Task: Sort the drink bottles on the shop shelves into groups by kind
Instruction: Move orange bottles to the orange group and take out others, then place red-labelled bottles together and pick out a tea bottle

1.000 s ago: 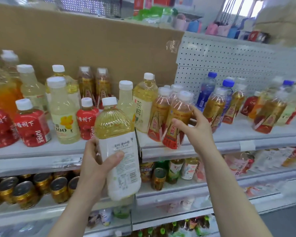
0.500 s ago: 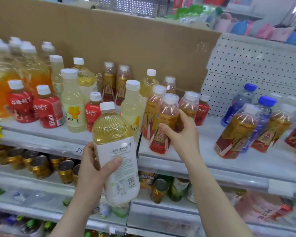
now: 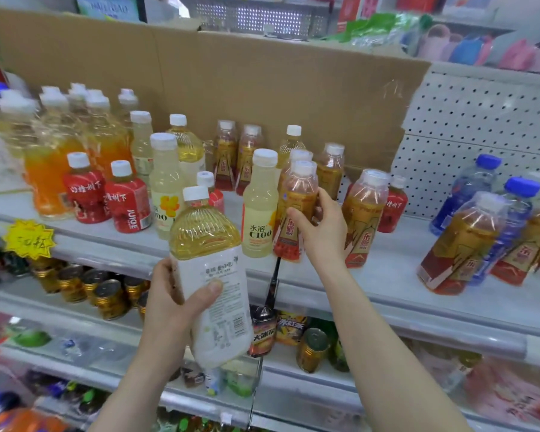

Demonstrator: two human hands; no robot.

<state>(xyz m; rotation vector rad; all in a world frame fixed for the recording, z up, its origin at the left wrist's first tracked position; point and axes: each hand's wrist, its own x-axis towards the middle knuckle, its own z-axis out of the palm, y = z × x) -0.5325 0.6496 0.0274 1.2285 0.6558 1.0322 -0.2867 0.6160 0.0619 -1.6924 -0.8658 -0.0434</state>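
My left hand (image 3: 175,304) grips a big yellow tea bottle (image 3: 211,260) with a white label and white cap, held in front of the shelf edge. My right hand (image 3: 321,232) holds an amber energy-drink bottle (image 3: 296,207) with a red and gold label that stands on the upper shelf (image 3: 387,269). Beside it stand a pale C100 bottle (image 3: 259,213) and another amber bottle (image 3: 363,219). Red juice bottles (image 3: 128,201) and orange drinks (image 3: 47,179) fill the shelf's left part.
Blue-capped bottles (image 3: 468,194) and more amber ones (image 3: 459,244) stand at the right. A cardboard sheet (image 3: 262,88) backs the shelf, with pegboard (image 3: 480,129) to its right. Gold cans (image 3: 106,294) sit on the lower shelf. A yellow price tag (image 3: 28,238) hangs at the left.
The view has swung left and closer to the shelf. My right hand keeps hold of the amber bottle and has slid it left beside the C100 bottle. My left hand still holds the tea bottle.
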